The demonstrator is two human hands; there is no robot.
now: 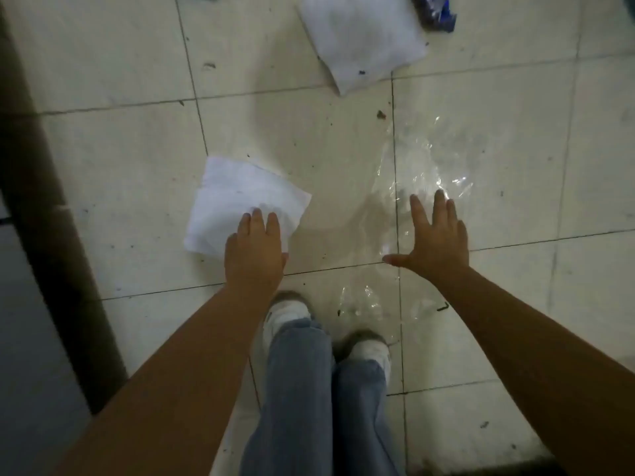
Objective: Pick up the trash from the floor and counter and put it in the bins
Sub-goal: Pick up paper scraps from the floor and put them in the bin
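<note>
Reaching down, we have our left hand (253,250) curling onto the near corner of the white paper sheet (237,201), grip not yet closed, while our right hand (434,235) spreads open above the clear plastic film (426,159). That film may slip or tear, and it runs close to our shoes (290,312), so it could snag. Beyond lie a second white sheet (360,39) and a blue wrapper (436,12) on the dirty tiled floor (120,132).
</note>
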